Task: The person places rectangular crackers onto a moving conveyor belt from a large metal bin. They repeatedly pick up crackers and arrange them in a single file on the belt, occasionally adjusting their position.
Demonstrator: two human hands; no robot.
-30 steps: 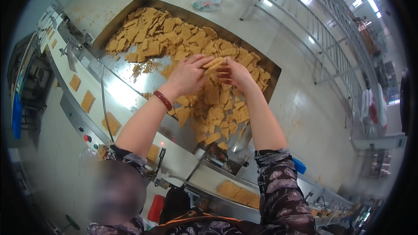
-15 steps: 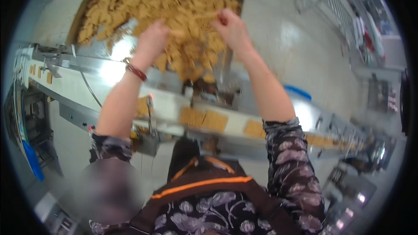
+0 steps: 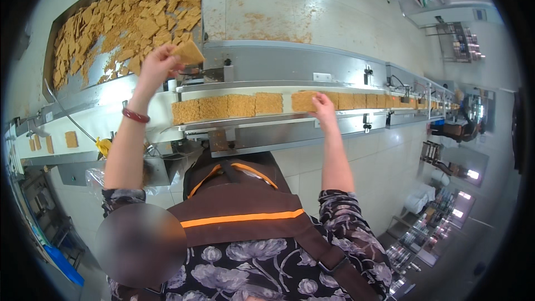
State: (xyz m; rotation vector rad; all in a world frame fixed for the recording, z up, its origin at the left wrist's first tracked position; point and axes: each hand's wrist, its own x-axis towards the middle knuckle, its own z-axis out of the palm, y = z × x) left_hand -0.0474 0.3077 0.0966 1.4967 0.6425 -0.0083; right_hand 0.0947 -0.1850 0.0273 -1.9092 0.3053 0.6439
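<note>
My left hand (image 3: pixel 160 66) pinches a flat, golden-brown biscuit-like square (image 3: pixel 188 52) between thumb and fingers. It holds this square raised and tilted near the front right corner of a large metal tray (image 3: pixel 50 50) heaped with similar pieces. To the right, my right hand (image 3: pixel 323 106) is over the conveyor belt (image 3: pixel 287 102), its fingers closed on the edge of another grainy square (image 3: pixel 304 101). That square lies flat at the head of a row running off to the right. Just left of it, across a small gap, sits a group of several squares (image 3: pixel 212 107).
Metal rails (image 3: pixel 251 120) border the belt on both sides. Further left, a few loose squares (image 3: pixel 71 139) lie on the belt near a thin bent rod (image 3: pixel 67 112) and a yellow cloth-like item (image 3: pixel 103 146). Crumbs (image 3: pixel 267 19) are scattered on the floor beyond.
Both hands were over the tray's heap; now the right is down at the belt and the left has a square raised at the tray's edge. The view has turned, placing the tray further left.
</note>
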